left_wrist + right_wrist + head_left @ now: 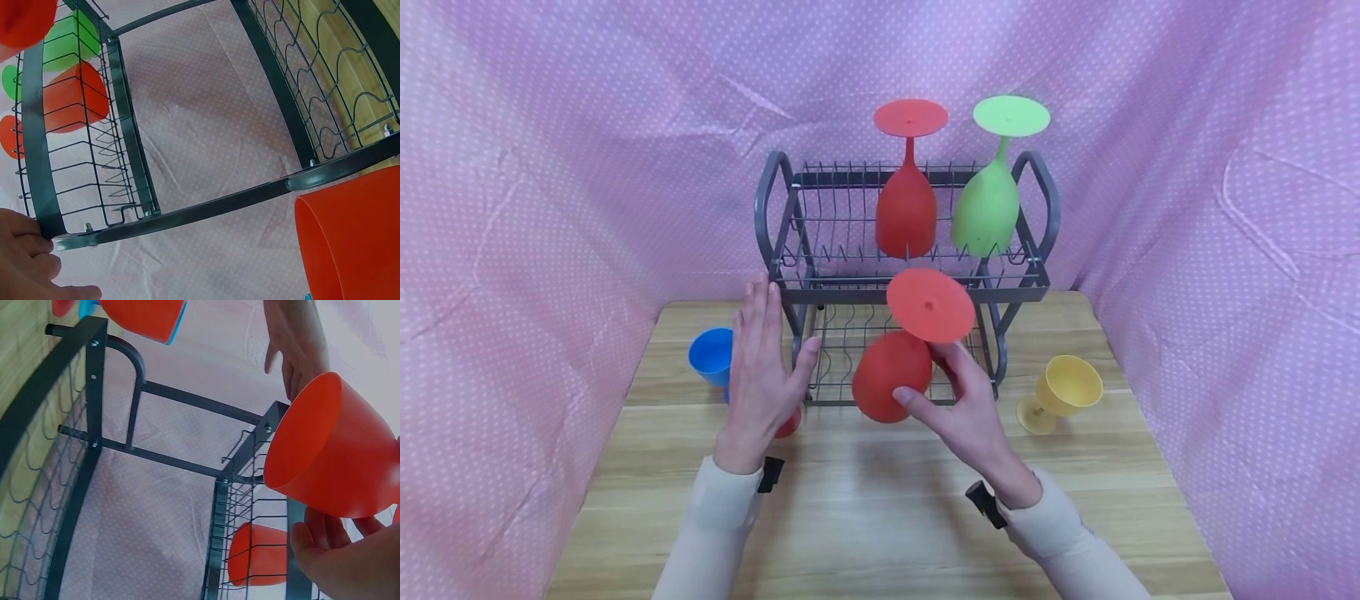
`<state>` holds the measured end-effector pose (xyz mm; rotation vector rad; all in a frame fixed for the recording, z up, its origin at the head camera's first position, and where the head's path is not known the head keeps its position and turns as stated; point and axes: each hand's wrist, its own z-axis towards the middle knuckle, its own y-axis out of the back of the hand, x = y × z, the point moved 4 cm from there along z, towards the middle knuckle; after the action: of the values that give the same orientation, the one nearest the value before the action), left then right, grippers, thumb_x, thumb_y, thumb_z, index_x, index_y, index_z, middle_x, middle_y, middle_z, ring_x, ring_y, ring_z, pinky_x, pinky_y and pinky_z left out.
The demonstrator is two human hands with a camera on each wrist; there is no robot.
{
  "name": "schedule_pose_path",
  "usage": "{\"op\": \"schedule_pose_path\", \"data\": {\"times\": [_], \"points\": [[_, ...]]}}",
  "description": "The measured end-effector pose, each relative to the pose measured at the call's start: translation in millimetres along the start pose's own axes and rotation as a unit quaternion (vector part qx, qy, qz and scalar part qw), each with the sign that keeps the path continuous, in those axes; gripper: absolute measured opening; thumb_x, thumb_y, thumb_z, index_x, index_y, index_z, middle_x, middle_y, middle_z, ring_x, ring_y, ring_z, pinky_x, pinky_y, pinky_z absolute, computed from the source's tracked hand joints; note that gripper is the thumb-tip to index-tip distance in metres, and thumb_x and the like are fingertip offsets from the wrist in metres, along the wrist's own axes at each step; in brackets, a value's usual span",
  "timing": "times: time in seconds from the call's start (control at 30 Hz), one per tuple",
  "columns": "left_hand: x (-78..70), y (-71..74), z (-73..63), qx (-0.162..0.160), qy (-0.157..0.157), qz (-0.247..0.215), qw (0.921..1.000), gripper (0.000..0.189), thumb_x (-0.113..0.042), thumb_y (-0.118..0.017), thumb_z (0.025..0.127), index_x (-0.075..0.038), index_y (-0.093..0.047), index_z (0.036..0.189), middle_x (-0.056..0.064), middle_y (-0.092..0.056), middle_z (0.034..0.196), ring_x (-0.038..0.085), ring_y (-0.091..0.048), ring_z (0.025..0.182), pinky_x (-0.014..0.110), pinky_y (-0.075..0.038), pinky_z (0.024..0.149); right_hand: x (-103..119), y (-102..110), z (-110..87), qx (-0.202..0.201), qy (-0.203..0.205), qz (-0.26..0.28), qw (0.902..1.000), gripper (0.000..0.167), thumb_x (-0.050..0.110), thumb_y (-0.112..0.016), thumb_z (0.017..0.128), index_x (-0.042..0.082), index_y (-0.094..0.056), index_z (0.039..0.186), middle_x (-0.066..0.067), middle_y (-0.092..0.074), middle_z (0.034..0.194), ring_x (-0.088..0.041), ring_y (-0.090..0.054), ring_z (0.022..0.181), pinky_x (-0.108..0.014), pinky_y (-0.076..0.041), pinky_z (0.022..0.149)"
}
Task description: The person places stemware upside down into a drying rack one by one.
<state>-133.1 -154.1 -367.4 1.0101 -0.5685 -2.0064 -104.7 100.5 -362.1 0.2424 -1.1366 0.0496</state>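
My right hand (962,408) holds a red goblet (891,375) upside down, its base tilted up, in front of the dish rack (917,294). The right wrist view shows the fingers curled under the red goblet (350,450) and its open mouth. With fingers extended, my left hand (762,375) is at the rack's front left corner; in the left wrist view the fingertips are right at the upper tier's corner. Another red goblet (910,212) and a green goblet (988,208) stand upside down on the upper tier.
A blue goblet (710,354) stands on the table left of the rack, partly behind my left hand. Another red goblet (362,231) stands beside the rack, mostly hidden in the head view. On the right is a yellow goblet (1067,387). Pink dotted cloth (550,208) surrounds the table.
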Motion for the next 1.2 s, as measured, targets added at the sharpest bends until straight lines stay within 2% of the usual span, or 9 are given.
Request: {"op": "schedule_pose_path", "data": {"times": [0.27,0.47,1.0,1.2], "points": [[-0.7,0.5,-0.1,0.012,0.007,0.005,0.9999,0.086,-0.062,-0.04,0.103,-0.001,-0.025,0.163,0.012,-0.016,0.173,0.032,-0.01,0.159,0.055,-0.01,0.127,16,-1,18.9,-0.006,0.034,0.003,0.9994,0.069,0.018,-0.082,0.087,0.021,-0.052,0.149,0.003,-0.057,0.143,-0.022,-0.054,0.132,-0.04,-0.053,0.104],[-1.4,0.5,-0.5,0.015,0.009,0.008,0.9998,0.083,-0.056,-0.045,0.103,-0.006,-0.021,0.165,0.01,-0.014,0.173,0.031,-0.01,0.159,0.057,-0.012,0.126,26,-2,31.9,-0.009,0.053,0.0,0.9985,0.067,0.022,-0.08,0.088,0.021,-0.053,0.15,0.003,-0.057,0.142,-0.022,-0.055,0.131,-0.041,-0.054,0.103],[-1.0,0.6,-1.4,0.011,0.008,-0.003,0.9999,0.084,-0.056,-0.047,0.102,-0.005,-0.023,0.164,0.009,-0.014,0.173,0.035,-0.013,0.158,0.06,-0.017,0.125,46,-7,64.8,-0.024,0.068,-0.004,0.9974,0.066,0.024,-0.078,0.089,0.018,-0.054,0.15,0.002,-0.059,0.139,-0.019,-0.06,0.123,-0.039,-0.057,0.099],[-0.2,0.7,-1.6,0.009,0.009,-0.009,0.9999,0.085,-0.056,-0.05,0.101,-0.007,-0.022,0.165,0.007,-0.013,0.174,0.034,-0.013,0.159,0.06,-0.017,0.124,56,-11,75.8,-0.027,0.073,0.0,0.9969,0.065,0.026,-0.077,0.089,0.02,-0.054,0.15,0.003,-0.059,0.139,-0.017,-0.059,0.125,-0.038,-0.056,0.099]]}}
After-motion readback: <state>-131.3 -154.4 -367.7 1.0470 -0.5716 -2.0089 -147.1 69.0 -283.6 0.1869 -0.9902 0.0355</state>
